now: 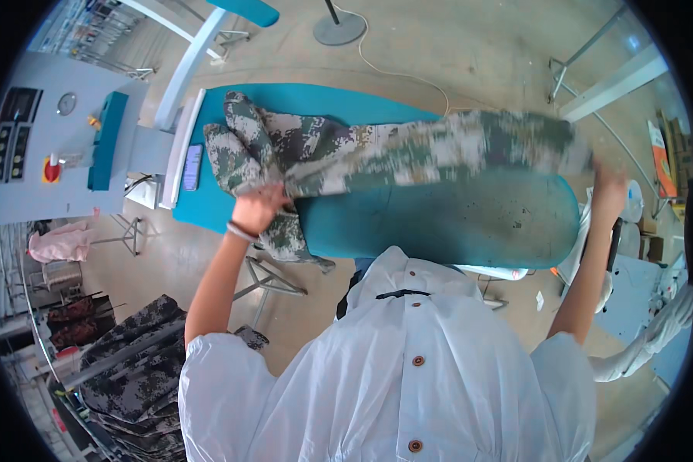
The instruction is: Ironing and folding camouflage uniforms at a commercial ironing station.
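A camouflage garment (381,151) is stretched across a teal padded ironing board (439,225). My left hand (260,207), with a bracelet at the wrist, grips bunched cloth near the middle of the garment. At the far right my right hand (609,187) holds the end of a long fabric section, which looks like a sleeve or trouser leg. That section is blurred and appears raised over the board. The rest of the garment lies folded at the board's left, with part hanging over the near edge.
A phone (192,167) lies at the board's left end. Beside it stands a grey control cabinet (63,133) with a red knob (52,169) and a gauge. More camouflage clothes (138,369) hang at lower left. A cable (404,75) crosses the floor behind; a wrapped hose (647,346) is at right.
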Tool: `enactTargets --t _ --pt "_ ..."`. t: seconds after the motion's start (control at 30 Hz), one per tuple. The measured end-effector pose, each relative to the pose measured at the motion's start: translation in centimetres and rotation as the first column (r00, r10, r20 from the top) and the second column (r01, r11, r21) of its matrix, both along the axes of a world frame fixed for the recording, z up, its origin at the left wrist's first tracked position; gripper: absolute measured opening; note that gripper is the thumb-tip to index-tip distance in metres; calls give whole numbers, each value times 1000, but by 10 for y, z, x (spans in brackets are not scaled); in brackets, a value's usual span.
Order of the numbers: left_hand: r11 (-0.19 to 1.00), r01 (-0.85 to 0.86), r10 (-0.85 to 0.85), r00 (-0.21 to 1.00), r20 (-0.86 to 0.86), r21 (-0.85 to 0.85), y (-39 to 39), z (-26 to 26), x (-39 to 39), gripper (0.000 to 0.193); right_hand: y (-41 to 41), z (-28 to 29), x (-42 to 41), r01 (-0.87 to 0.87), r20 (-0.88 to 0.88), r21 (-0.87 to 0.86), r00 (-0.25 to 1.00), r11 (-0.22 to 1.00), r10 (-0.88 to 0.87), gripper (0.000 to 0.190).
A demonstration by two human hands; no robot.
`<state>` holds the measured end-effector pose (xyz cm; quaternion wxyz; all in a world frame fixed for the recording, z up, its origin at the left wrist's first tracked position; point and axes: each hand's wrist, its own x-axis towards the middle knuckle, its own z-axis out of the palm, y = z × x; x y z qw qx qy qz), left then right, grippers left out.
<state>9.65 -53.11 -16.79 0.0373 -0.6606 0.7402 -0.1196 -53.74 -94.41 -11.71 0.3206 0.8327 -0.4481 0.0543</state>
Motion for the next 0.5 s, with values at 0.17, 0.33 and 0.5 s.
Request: enactTargets --t 0.17,0.33,0.5 --pt "830 9 87 986 -145 558 -4 -9 -34 26 159 -87 -49 86 32 847 977 525 -210 31" --pt "959 -201 235 957 -168 198 -99 -40 60 43 148 -82 100 -291 504 749 833 595 -227 30" --pt "785 -529 590 797 129 -322 -158 -61 127 73 106 -133 320 -780 794 579 475 237 -378 23"
